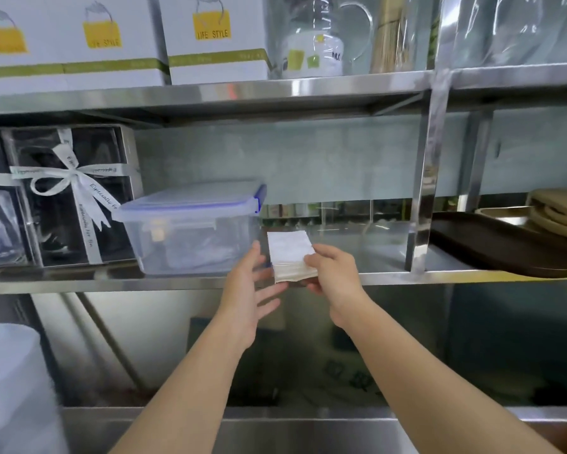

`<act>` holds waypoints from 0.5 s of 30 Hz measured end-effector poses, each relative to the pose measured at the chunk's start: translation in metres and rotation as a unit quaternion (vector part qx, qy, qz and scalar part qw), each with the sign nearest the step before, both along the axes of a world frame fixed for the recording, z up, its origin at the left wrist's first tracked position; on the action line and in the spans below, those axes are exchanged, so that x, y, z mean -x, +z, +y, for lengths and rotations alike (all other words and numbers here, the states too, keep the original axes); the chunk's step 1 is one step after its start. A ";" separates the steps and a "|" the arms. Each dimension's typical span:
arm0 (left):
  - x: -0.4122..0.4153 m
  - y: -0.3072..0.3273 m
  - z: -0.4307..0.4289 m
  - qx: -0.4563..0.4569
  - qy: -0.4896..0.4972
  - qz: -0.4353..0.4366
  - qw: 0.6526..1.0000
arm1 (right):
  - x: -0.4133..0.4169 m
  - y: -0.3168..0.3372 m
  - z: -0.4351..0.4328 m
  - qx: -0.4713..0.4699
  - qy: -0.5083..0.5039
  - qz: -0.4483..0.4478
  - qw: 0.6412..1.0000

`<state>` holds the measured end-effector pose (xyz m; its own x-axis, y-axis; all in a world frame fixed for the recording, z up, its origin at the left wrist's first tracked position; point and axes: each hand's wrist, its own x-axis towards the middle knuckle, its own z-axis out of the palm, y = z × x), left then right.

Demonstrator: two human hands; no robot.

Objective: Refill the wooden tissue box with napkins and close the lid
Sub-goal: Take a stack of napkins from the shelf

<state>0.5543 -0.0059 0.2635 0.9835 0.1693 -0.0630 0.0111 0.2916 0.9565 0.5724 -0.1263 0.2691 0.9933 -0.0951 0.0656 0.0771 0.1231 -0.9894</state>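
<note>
Napkins (290,257): a thick stack of white paper napkins, squarish, edges roughly aligned.
Top sheet: plain white, its far edge lifted slightly toward 12 o'clock; faint creases show.
Side of stack: many thin layers, cream-grey in shade, facing 6 o'clock.
Pose: roughly flat, tilted a little, at the front lip of the steel shelf (390,277).
Hold: pinched at its 3 o'clock side by the right hand (332,273), thumb on top.
Wooden tissue box: not seen in this view.
</note>
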 end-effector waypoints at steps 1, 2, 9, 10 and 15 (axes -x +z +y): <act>0.000 0.000 0.001 0.037 0.010 0.026 0.999 | 0.002 0.001 -0.003 -0.011 -0.005 0.006 1.000; 0.000 -0.001 0.002 0.072 0.007 0.059 0.996 | 0.004 0.001 -0.005 -0.023 -0.012 0.014 1.000; 0.001 -0.003 0.014 0.122 -0.092 0.148 0.977 | 0.019 -0.008 -0.024 -0.061 -0.016 0.063 0.996; 0.002 -0.004 0.016 0.110 -0.094 0.155 0.977 | 0.021 -0.010 -0.028 -0.071 -0.013 0.070 0.995; 0.011 -0.011 0.023 0.050 -0.141 0.193 0.970 | 0.028 -0.022 -0.044 -0.076 -0.030 0.103 0.991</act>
<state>0.5431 0.0172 0.2522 0.8900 -0.1294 -0.4372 0.4549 0.3158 0.8327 0.5447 -0.1698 0.2474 0.9765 -0.1473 -0.1572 -0.1127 0.2730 -0.9554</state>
